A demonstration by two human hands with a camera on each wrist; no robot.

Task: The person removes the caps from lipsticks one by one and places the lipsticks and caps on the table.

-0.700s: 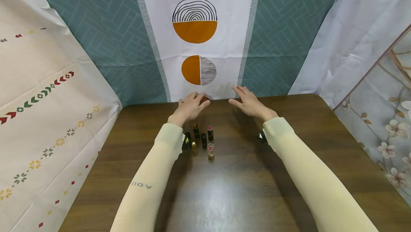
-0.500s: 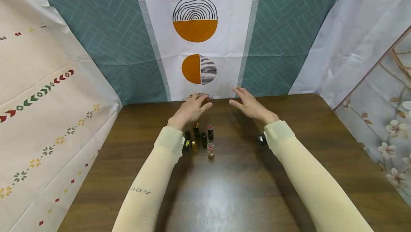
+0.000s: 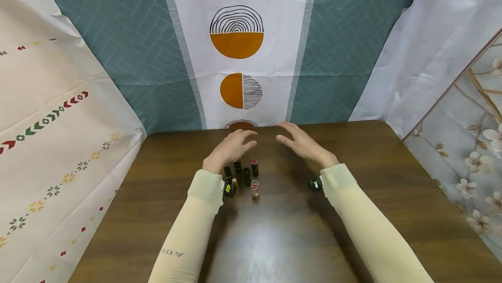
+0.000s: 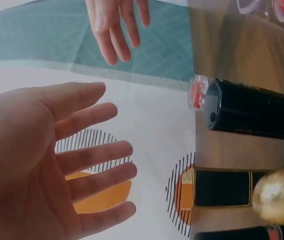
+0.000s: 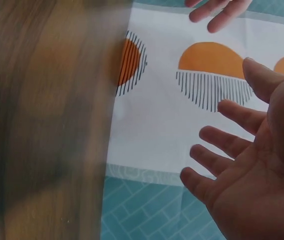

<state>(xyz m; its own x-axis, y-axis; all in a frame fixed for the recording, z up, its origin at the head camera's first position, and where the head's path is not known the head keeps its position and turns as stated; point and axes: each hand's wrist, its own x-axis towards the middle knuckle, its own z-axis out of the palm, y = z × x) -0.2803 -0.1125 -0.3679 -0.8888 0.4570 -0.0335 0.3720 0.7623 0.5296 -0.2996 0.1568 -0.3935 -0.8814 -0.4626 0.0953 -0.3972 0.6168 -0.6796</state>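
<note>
The counter (image 3: 133, 213) lies beneath all. Above its far part, the left hand (image 3: 228, 149) is left of middle, the right hand (image 3: 303, 144) right; both are spread, holding nothing. Left of the counter's middle, the clear lipstick (image 3: 255, 191) looks light, stiff, slippery; its lower barrel seems best gripped.

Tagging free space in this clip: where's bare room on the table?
Bare table shows between the left sleeve and right sleeve, this side of the small tubes, and outside each sleeve. Crowded: the tubes near the left hand.
</note>
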